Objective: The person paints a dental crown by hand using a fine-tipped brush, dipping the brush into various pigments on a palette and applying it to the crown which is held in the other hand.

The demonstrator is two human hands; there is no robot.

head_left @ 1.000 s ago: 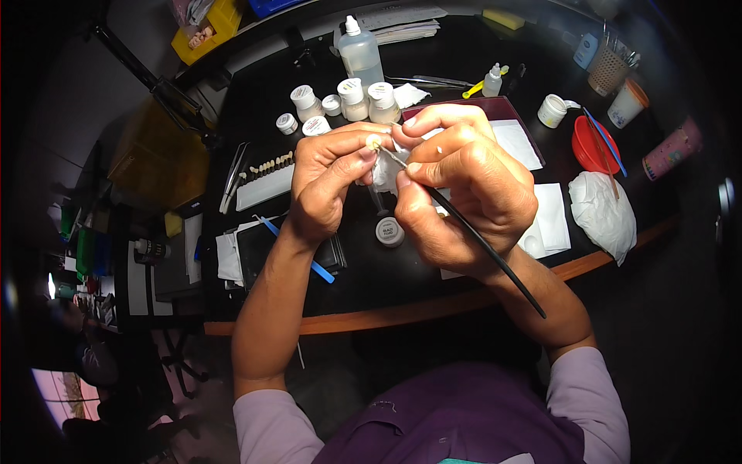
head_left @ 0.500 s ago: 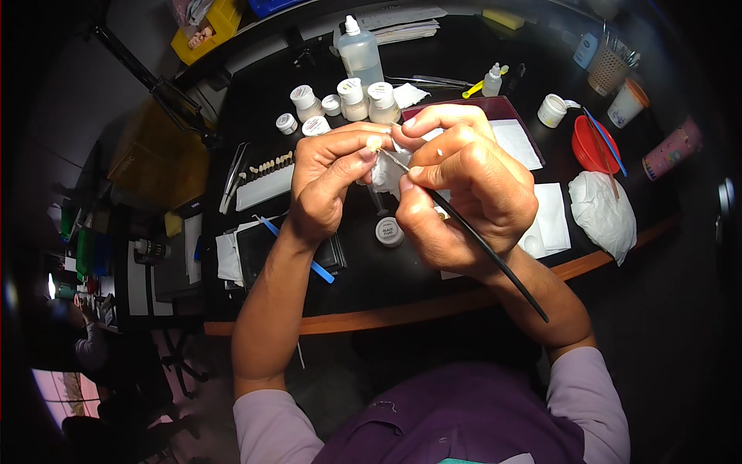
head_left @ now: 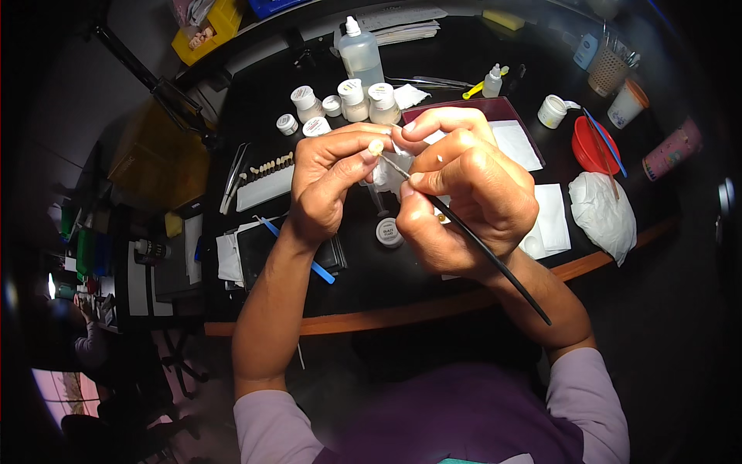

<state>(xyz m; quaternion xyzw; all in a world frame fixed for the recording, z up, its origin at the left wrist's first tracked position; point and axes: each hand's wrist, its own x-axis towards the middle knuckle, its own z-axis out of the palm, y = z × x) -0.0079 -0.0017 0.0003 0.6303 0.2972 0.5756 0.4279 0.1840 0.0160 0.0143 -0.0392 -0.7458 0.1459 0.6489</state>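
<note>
A slim black brush (head_left: pixel 502 269) slants from near right to far left, pinched in a person's right hand (head_left: pixel 479 185), its tip at or just beside a small cream piece (head_left: pixel 376 147). The left hand (head_left: pixel 328 174) pinches that piece, leftward of the right; white-lidded jars (head_left: pixel 353 107) stand beyond.

"How did the slim black brush handle (head_left: pixel 502 268) look?"
"Smooth, faintly glossy. The round red bowl (head_left: pixel 584 148) at right looked like smooth plastic."
"And the long brown near table edge (head_left: pixel 386 315)?"
"Wood, it seemed."
</note>
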